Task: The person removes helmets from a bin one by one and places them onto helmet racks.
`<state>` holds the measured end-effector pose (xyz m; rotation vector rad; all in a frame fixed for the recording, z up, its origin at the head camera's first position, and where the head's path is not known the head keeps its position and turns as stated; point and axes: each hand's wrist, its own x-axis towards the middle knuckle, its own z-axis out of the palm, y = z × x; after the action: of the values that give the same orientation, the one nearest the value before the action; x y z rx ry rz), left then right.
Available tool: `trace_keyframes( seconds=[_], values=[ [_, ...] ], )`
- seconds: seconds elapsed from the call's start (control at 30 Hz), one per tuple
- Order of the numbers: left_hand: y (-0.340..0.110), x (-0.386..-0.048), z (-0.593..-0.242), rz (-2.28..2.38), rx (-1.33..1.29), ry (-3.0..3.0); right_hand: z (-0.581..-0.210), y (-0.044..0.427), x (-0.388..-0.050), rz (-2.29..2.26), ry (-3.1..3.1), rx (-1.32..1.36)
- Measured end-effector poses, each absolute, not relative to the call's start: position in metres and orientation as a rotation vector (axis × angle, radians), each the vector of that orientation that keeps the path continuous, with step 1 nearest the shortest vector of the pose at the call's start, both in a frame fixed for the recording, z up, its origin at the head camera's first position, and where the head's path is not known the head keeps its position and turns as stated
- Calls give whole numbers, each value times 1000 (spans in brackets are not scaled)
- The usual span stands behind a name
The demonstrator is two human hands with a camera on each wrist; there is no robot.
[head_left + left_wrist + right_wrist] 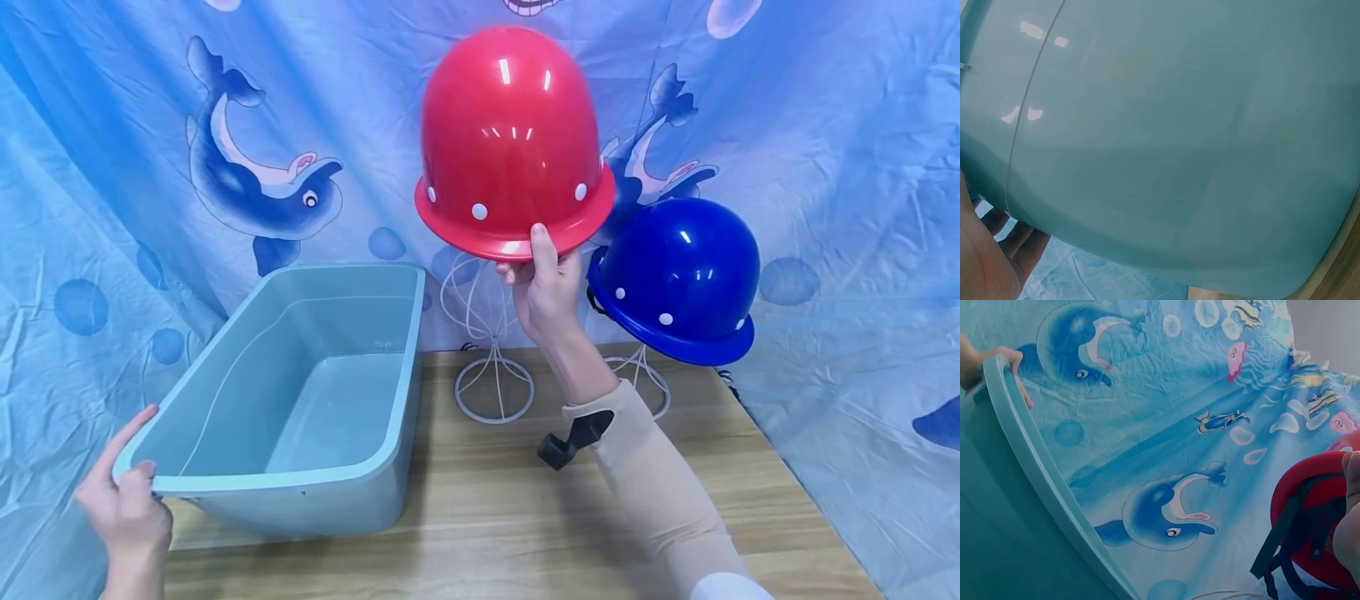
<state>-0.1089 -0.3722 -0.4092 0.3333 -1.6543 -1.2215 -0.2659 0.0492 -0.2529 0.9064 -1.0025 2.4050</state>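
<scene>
A red hard hat (510,133) is held up by my right hand (551,292), the thumb over its brim and the other fingers underneath. Dark straps (1279,540) hang from inside the hat in the right wrist view. Just below it stands a white wire stand (495,392); whether the two touch I cannot tell. My left hand (127,508) grips the near left corner of a blue-green plastic tub (262,481), its thumb at the rim and other fingers partly hidden. In the left wrist view, fingers (1025,250) show against the tub's outer wall.
To the right, a blue hard hat (678,275) sits tilted on a second wire stand (641,379). Everything stands on a wood-grain table (480,517). A blue curtain (360,150) printed with dolphins hangs behind. A black strap mount (573,437) is on the right wrist.
</scene>
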Motion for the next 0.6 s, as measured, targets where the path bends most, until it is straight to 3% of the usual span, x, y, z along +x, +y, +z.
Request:
trace_keyframes(
  seconds=[0.6],
  values=[
    [-373,-105,-407,-1202,302,-1681,-289,30,-259,2515,-885,804]
  ],
)
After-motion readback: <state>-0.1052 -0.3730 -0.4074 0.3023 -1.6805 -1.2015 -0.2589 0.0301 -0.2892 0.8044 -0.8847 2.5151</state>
